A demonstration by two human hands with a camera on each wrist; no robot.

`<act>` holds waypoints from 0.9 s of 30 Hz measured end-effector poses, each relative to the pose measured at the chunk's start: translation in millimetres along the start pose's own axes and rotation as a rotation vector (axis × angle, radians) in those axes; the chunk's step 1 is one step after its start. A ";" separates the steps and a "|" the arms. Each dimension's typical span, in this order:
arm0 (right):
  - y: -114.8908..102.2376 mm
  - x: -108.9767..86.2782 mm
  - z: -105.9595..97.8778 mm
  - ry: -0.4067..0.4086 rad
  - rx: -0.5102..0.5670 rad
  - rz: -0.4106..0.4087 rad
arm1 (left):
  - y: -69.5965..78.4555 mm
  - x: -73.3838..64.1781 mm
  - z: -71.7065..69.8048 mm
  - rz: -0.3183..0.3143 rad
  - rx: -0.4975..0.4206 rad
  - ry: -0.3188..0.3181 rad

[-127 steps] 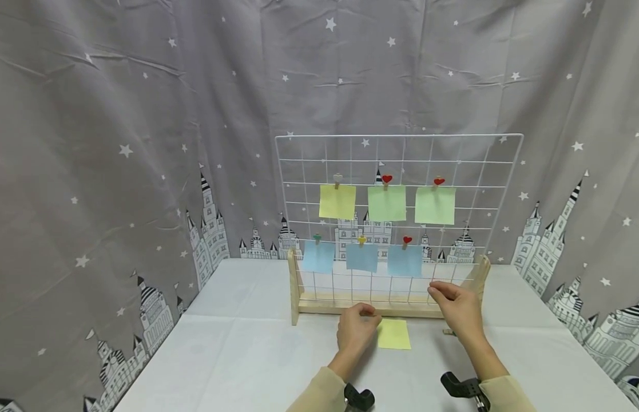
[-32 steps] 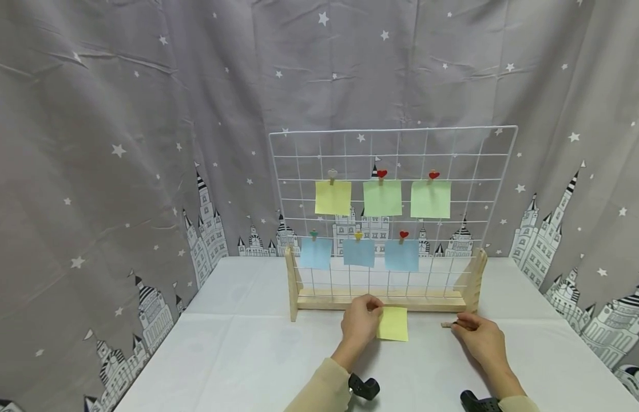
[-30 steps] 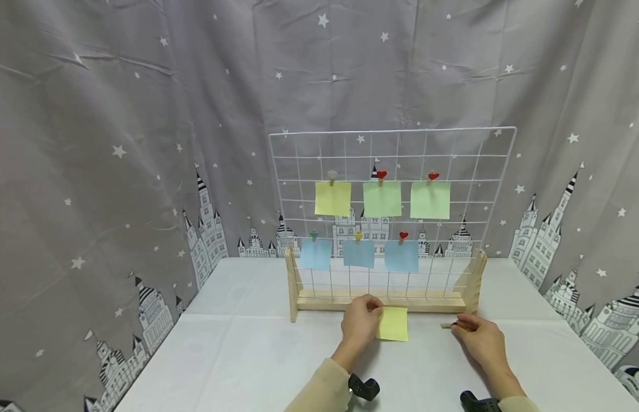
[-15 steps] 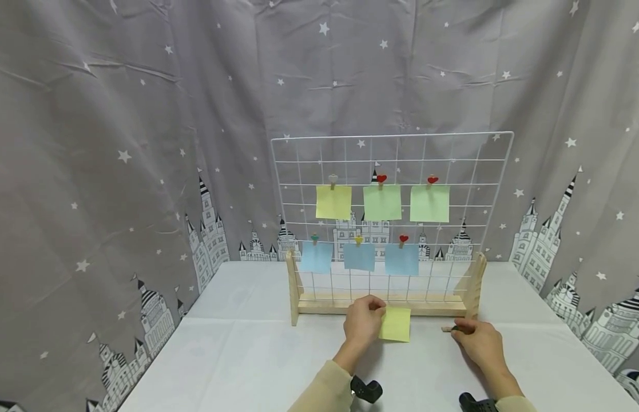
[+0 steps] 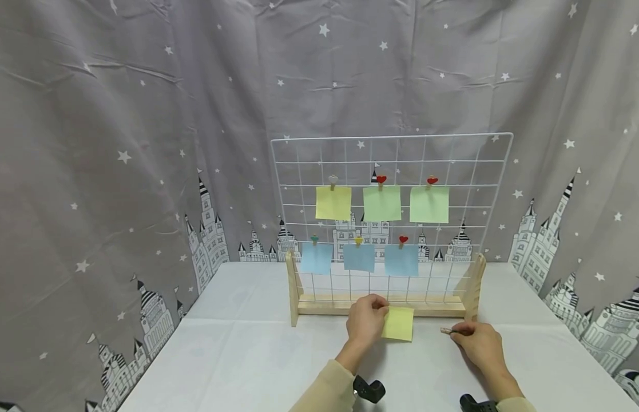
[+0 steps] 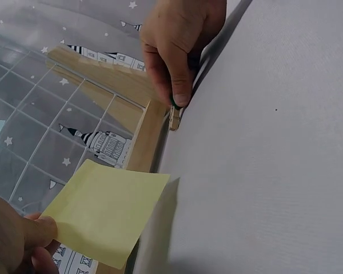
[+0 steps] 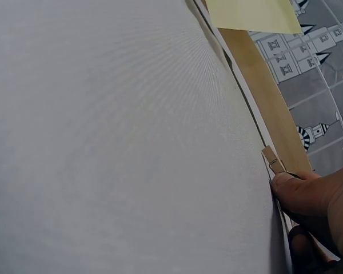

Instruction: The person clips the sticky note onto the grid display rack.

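Note:
In the head view my left hand (image 5: 367,320) pinches the upper left corner of a yellow sticky note (image 5: 399,324) in front of the rack's wooden base. The left wrist view shows the note (image 6: 108,211) held off the table. To the right, my right hand (image 5: 479,342) pinches a small wooden clothespin (image 5: 445,331) by one end just above the table. A bit of green shows at its gripped end in the left wrist view; the fingers hide the rest. The clothespin (image 7: 272,158) points away from my thumb in the right wrist view.
A white wire grid rack (image 5: 391,137) stands on a wooden base (image 5: 319,307). Clothespins hold a yellow note (image 5: 333,203), two green notes (image 5: 382,203) and a lower row of three blue notes (image 5: 359,257). A grey curtain (image 5: 221,86) hangs behind the white table (image 5: 237,355).
My right hand has come down from in front of the grid to the table and now pinches the clothespin, raised slightly. My left hand has taken hold of the yellow note, lifting it and shifting slightly right.

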State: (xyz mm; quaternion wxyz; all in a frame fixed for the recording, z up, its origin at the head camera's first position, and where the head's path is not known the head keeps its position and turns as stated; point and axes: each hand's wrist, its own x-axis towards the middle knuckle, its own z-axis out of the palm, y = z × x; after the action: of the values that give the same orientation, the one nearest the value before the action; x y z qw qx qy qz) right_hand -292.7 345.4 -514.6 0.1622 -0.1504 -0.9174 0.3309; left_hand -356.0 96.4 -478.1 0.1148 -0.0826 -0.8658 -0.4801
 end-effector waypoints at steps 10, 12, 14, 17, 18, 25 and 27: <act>3.2 -1.0 1.7 0.038 0.081 0.058 | 3.8 1.5 6.2 0.000 -0.009 -0.002; 3.0 -1.6 1.1 0.032 0.093 0.067 | 5.0 1.7 7.0 -0.002 -0.006 -0.007; 2.2 -2.4 0.1 0.025 0.108 0.071 | 6.2 2.1 7.9 -0.003 -0.001 -0.012; 0.2 -4.3 -1.9 0.018 0.128 0.065 | 7.7 2.5 9.2 0.001 0.007 -0.020; -0.5 -5.1 -2.6 0.016 0.133 0.058 | 8.4 2.7 9.4 0.004 0.007 -0.019; -5.2 -8.5 -5.9 0.015 0.145 0.020 | 14.3 2.9 10.3 0.003 -0.011 -0.021; -7.0 -9.0 -7.4 0.016 0.148 0.010 | 15.9 3.5 10.7 0.010 -0.008 -0.022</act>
State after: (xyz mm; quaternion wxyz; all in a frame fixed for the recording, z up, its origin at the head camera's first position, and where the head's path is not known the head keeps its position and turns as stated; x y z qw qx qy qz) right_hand -282.9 341.0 -506.3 0.1787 -0.1451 -0.8883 0.3973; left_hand -356.6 113.9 -469.7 0.1071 -0.0927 -0.8647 -0.4819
